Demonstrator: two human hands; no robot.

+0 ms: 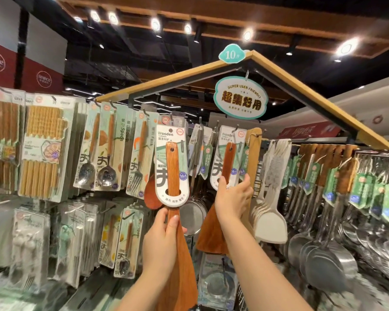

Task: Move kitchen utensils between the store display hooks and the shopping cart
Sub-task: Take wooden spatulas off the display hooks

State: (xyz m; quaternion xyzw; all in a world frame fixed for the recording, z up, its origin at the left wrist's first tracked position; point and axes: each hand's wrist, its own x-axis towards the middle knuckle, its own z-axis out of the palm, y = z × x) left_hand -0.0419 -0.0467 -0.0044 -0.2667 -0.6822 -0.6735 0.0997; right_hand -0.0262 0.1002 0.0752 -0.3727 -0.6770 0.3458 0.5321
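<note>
At the display hooks (pixel 236 128), frame centre.
Left hand (pixel 160 241) grips one wooden turner (pixel 173 169); right hand (pixel 233 198) fingers pinch the second turner (pixel 230 154) right of it.

Left hand (pixel 162 241) grips carded wooden turner (pixel 173 171) by its neck, centre frame. Right hand (pixel 233 198) grips second carded turner (pixel 230 153) hanging on display hook (pixel 236 127), right of centre.
</note>
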